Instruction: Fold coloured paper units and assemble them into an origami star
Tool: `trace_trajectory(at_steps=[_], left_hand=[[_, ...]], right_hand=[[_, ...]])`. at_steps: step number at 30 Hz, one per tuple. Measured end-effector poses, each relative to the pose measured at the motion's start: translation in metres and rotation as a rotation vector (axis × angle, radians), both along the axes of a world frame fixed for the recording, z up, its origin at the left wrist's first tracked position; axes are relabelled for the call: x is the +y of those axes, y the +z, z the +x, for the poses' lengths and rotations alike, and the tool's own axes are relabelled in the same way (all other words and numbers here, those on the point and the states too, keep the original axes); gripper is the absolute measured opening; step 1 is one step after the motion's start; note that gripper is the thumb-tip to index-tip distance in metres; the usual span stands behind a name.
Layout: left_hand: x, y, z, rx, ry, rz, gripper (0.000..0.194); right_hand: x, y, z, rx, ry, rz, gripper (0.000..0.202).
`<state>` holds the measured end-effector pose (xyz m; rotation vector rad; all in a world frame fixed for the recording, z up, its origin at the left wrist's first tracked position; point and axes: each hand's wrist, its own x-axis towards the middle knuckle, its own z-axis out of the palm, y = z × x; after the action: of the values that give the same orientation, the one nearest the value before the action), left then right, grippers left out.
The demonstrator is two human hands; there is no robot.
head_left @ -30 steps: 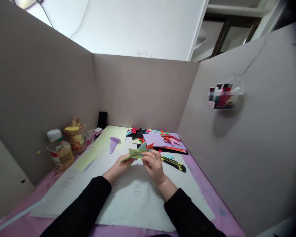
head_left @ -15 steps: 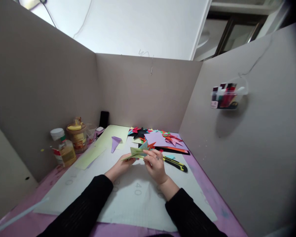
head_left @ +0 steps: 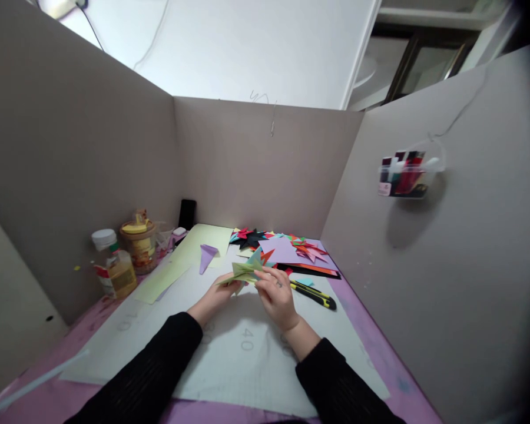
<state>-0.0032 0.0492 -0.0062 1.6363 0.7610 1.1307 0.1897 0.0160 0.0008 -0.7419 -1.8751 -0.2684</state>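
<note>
Both hands hold a piece of folded green paper (head_left: 246, 270) above the middle of the white mat (head_left: 229, 353). My left hand (head_left: 218, 297) grips its left side, with some fingers hidden behind the paper. On the right, my right hand (head_left: 277, 294) pinches the paper's near right edge, a ring showing on one finger. Light blue and orange folded points rise just behind the green paper; whether they belong to the same piece I cannot tell. A yellow and black utility knife (head_left: 315, 294) lies right of my right hand. A folded purple paper (head_left: 207, 257) rests beyond my left hand.
Colourful paper stars (head_left: 249, 238) and purple sheets (head_left: 280, 249) are piled at the back. Pale green sheets (head_left: 168, 277) lie left. A glue bottle (head_left: 119, 274), a lidded jar (head_left: 140, 244) and a phone (head_left: 187, 213) stand along the left wall. A clear basket (head_left: 408, 174) hangs on the right wall.
The green paper has tilted slightly and shifted a little left in my hands. My right hand has moved slightly left with it; both hands keep their hold.
</note>
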Motion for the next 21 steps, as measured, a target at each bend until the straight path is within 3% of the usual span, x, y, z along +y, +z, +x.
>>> trace_trajectory(at_steps=[11, 21], left_hand=[[-0.0033, -0.0004, 0.0017, -0.016, 0.052, -0.010, 0.024], [-0.0014, -0.0016, 0.0007, -0.037, -0.012, 0.012, 0.028]], right_hand=[[0.0029, -0.0032, -0.0010, -0.005, -0.051, 0.031, 0.019], [0.0012, -0.0004, -0.0002, -0.032, -0.036, 0.064, 0.021]])
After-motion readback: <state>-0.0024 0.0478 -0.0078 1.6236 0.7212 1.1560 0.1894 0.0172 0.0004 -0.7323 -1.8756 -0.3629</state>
